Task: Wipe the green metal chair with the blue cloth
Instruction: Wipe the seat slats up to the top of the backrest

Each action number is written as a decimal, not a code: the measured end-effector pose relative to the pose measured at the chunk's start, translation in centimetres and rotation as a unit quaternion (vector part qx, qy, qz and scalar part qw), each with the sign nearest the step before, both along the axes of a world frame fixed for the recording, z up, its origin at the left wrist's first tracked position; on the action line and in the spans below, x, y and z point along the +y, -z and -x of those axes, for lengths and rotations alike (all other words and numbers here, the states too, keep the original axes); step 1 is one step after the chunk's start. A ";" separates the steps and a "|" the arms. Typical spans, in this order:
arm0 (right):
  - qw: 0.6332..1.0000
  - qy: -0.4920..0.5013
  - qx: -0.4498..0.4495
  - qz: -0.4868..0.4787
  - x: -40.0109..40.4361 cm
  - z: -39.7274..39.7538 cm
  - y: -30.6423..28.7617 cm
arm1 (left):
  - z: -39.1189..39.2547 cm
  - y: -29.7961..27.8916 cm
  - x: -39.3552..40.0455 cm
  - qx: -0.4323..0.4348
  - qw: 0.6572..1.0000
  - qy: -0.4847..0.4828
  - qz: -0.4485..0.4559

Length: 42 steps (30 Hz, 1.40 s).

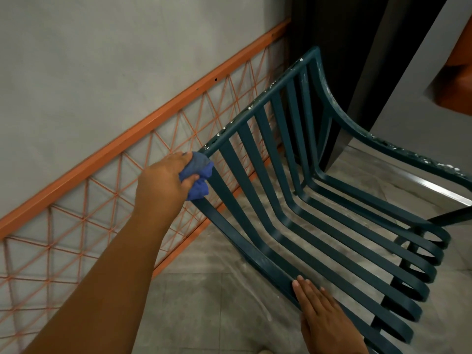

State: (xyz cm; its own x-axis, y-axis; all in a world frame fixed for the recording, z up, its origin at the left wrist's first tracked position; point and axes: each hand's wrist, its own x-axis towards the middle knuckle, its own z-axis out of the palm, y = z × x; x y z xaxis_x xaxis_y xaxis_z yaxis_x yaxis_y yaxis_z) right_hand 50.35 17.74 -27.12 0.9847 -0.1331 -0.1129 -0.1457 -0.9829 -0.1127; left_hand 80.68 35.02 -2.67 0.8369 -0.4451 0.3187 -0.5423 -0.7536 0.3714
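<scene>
Head view: my left hand [163, 178] grips the blue cloth [198, 177] at the green metal chair [293, 200]'s back corner, mid-frame, while my right hand [324, 320] lies flat and open on the seat rail; next, I judge, comes a stroke along the flecked top rail.

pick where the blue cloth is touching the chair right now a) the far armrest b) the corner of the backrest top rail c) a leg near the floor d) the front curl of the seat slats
b, since the left hand presses the bunched blue cloth against the near corner of the green metal chair, where the backrest's top rail meets the outermost slat.
</scene>
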 end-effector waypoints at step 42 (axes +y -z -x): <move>0.915 -0.068 -0.336 -0.210 4.6 -22.4 -21.1 | -3.0 -3.2 -1.2 0.299 0.929 -0.104 0.190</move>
